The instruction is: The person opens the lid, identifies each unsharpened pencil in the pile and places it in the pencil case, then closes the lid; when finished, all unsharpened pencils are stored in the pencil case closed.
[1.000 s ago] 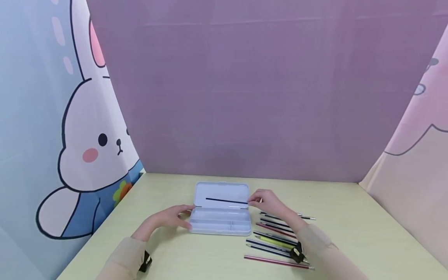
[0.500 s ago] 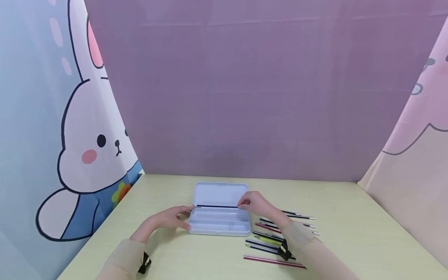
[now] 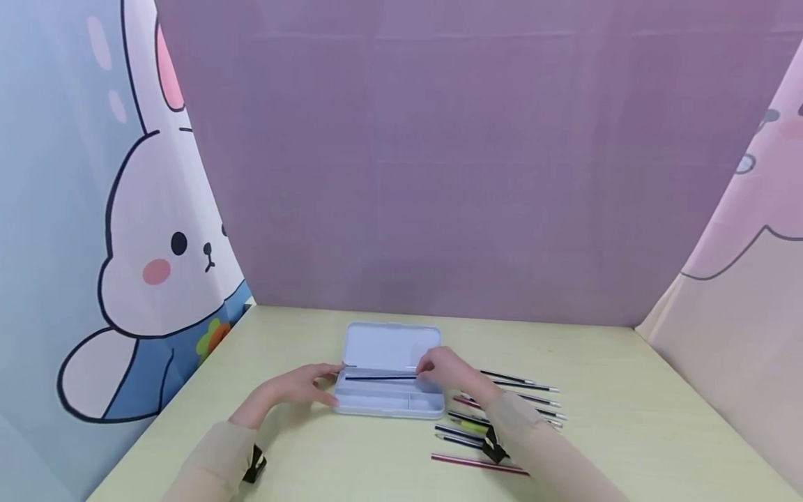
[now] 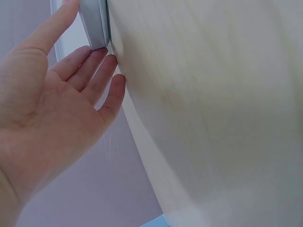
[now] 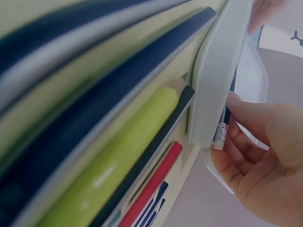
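Observation:
A white pencil case [image 3: 383, 402] lies with its lid [image 3: 392, 344] folded back on the table. My right hand [image 3: 441, 367] pinches a dark pencil [image 3: 378, 378] near its eraser end, between thumb and fingers. This pencil lies lengthwise over the case's long rear compartment. In the right wrist view its white eraser [image 5: 218, 144] and metal band stick out beside the fingers. My left hand [image 3: 301, 385] rests against the case's left end, thumb by the front corner and fingers toward the back. In the left wrist view those fingers [image 4: 90, 71] are extended, slightly bent, touching the case's end.
Several pencils lie to the right of the case, partly under my right forearm: dark striped ones, a red pencil [image 3: 464, 461] nearest the front and a thick yellow-green pencil [image 5: 118, 156]. A purple cloth [image 3: 439, 174] hangs behind the pale table [image 3: 314, 460].
My right hand has moved left and toward me, bringing the pencil from in front of the lid, across the hinge, to over the rear compartment. My left hand stays at the case's left end.

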Demonstrator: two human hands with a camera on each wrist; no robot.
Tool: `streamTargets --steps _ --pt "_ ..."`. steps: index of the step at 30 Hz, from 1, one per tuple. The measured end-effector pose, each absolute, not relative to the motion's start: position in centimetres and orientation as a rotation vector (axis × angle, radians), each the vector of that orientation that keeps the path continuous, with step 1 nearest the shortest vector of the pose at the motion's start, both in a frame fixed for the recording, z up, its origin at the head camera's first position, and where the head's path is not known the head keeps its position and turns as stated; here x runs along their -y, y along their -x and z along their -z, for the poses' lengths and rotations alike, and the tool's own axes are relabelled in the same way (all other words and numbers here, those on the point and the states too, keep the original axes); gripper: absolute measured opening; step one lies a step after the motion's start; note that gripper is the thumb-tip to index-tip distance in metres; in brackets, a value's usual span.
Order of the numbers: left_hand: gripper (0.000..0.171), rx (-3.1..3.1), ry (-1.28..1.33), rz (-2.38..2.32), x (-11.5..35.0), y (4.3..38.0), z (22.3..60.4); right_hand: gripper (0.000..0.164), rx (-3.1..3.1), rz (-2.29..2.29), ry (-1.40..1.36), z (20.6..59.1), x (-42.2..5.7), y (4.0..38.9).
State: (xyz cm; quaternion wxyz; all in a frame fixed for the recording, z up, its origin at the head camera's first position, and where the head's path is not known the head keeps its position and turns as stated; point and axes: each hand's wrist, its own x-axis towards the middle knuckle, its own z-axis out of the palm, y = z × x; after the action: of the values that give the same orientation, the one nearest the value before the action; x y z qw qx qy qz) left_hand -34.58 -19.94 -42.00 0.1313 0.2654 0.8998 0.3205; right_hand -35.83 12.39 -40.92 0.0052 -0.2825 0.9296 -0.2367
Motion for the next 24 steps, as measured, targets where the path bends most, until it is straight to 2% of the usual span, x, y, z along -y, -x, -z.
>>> streamTargets --steps 24 --pt "0.074 -2.613 -0.698 -0.941 19.7 34.8 42.1 0.007 -3.005 0.598 0.900 40.6 -11.8 35.1"
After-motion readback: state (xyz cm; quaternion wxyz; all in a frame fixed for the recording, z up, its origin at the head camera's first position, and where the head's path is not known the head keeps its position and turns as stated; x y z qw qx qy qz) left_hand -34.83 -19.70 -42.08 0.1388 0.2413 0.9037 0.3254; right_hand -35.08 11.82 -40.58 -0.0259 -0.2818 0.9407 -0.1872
